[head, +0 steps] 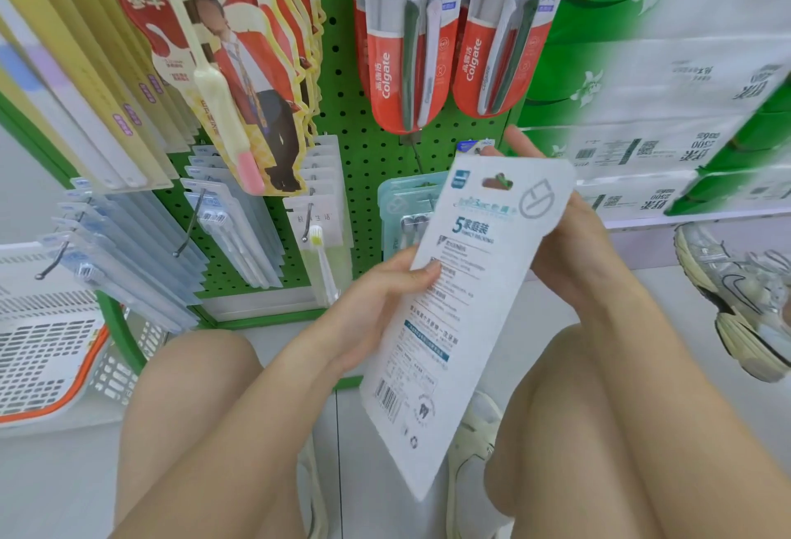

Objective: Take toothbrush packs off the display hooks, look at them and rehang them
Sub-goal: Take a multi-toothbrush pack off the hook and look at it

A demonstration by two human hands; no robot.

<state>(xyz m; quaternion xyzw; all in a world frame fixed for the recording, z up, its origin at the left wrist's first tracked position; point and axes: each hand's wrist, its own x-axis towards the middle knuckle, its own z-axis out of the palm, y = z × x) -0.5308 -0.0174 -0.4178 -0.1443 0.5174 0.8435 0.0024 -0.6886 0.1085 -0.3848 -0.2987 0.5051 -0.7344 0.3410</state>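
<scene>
A white slotted basket (47, 341) with an orange rim is seen at lower left. Green-and-white tissue packages (667, 80) are stacked at right. 1 silver sneaker (744, 299) is seen beside them.

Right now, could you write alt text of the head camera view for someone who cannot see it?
A crouching person holds a white toothbrush pack, printed back facing them, with left hand and right hand, before a green pegboard hung with Colgate packs.
</scene>
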